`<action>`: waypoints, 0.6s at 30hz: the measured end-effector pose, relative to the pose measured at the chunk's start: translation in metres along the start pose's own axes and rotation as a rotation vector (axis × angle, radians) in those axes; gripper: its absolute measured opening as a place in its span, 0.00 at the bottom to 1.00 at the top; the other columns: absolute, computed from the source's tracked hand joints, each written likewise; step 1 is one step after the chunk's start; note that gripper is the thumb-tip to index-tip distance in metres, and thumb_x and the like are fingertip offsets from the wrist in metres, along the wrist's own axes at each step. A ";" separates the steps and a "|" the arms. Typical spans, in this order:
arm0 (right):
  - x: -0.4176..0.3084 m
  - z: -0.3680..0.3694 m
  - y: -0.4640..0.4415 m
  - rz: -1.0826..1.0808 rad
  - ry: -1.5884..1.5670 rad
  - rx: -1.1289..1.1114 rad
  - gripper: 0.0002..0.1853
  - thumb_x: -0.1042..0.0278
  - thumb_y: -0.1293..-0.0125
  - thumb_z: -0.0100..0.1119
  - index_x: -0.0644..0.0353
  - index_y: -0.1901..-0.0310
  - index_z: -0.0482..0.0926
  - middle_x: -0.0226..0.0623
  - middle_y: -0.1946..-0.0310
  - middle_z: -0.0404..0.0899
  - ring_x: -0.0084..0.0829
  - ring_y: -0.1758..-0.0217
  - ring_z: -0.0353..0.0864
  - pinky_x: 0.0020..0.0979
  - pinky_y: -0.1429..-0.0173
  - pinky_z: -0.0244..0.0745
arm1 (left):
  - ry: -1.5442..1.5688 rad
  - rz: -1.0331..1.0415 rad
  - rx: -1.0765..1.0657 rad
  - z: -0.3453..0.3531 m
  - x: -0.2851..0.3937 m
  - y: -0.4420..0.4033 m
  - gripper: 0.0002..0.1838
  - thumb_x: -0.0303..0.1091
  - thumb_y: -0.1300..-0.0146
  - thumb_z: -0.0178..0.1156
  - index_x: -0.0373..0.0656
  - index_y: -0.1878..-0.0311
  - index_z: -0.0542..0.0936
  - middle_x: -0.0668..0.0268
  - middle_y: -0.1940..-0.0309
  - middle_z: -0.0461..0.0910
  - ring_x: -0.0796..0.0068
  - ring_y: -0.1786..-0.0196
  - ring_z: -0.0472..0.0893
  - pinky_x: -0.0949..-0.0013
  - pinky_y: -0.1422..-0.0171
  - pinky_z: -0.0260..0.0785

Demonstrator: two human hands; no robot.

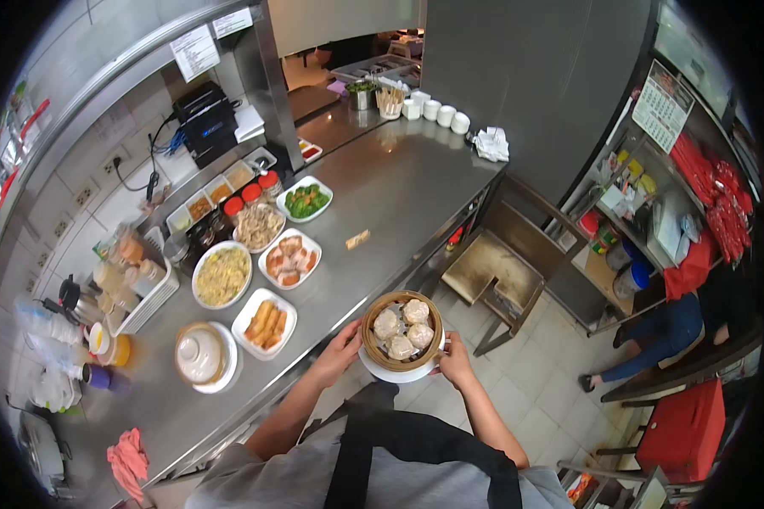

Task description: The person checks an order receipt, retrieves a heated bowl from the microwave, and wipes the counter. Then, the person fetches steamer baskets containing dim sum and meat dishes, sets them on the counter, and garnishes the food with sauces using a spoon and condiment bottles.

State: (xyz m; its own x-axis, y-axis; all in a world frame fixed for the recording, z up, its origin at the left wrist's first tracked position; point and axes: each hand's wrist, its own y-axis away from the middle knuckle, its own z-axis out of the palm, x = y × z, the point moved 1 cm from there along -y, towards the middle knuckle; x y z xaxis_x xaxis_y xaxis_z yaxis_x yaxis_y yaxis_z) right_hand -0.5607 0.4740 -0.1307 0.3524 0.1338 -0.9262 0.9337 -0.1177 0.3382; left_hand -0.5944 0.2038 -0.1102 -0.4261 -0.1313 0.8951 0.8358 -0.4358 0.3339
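In front of my body, past the counter's edge, a round bamboo steamer point(367, 338) sits on a white plate point(389, 373). Several pale, pleated dumplings point(417, 311) lie in the steamer without a lid. My left hand point(339, 352) closes on the plate's left side, close to the steamer wall. On the opposite side my right hand point(455, 360) grips the plate, thumb toward the rim. The undersides of the plate and the fingers beneath it are hidden.
The steel counter point(373, 191) holds fried rolls point(266, 325), fried rice point(221, 275), sliced meat point(289, 260), greens point(306, 200) and a lidded pot point(201, 355). A wooden chair point(494, 263) stands to the right. Farther right are shelves, a red box point(683, 431) and a person's legs point(654, 348).
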 end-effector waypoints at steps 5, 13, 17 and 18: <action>-0.012 -0.029 -0.099 -0.016 -0.005 0.087 0.17 0.83 0.35 0.49 0.66 0.45 0.63 0.50 0.62 0.79 0.36 0.67 0.83 0.34 0.77 0.82 | 0.051 0.059 -0.024 0.003 0.037 -0.100 0.31 0.47 0.25 0.48 0.49 0.25 0.55 0.64 0.33 0.63 0.72 0.32 0.64 0.63 0.31 0.60; -0.051 -0.061 -0.279 -0.175 0.084 0.205 0.15 0.80 0.37 0.53 0.64 0.48 0.69 0.43 0.60 0.78 0.33 0.59 0.77 0.33 0.53 0.72 | 0.000 0.132 0.063 -0.003 0.118 -0.243 0.29 0.48 0.25 0.46 0.45 0.27 0.57 0.66 0.33 0.64 0.72 0.31 0.64 0.61 0.30 0.60; -0.129 -0.052 -0.354 -0.085 -0.057 0.072 0.16 0.78 0.34 0.52 0.63 0.45 0.67 0.44 0.57 0.79 0.32 0.55 0.79 0.32 0.52 0.73 | -0.067 0.249 0.206 -0.027 0.139 -0.325 0.31 0.52 0.26 0.47 0.46 0.27 0.59 0.67 0.32 0.64 0.73 0.34 0.65 0.63 0.31 0.58; -0.138 -0.050 -0.383 -0.105 -0.073 0.041 0.16 0.77 0.34 0.51 0.63 0.45 0.67 0.44 0.57 0.79 0.32 0.55 0.79 0.31 0.53 0.74 | -0.116 0.268 0.272 -0.033 0.147 -0.338 0.30 0.52 0.26 0.47 0.45 0.28 0.60 0.66 0.34 0.65 0.72 0.34 0.66 0.63 0.31 0.58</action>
State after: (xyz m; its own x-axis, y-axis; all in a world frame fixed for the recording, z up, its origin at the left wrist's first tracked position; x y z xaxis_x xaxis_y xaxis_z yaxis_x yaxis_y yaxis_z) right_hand -0.9636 0.5493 -0.1235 0.2455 0.0755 -0.9664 0.9613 -0.1476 0.2327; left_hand -0.9511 0.3021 -0.1016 -0.1515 -0.0999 0.9834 0.9799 -0.1459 0.1361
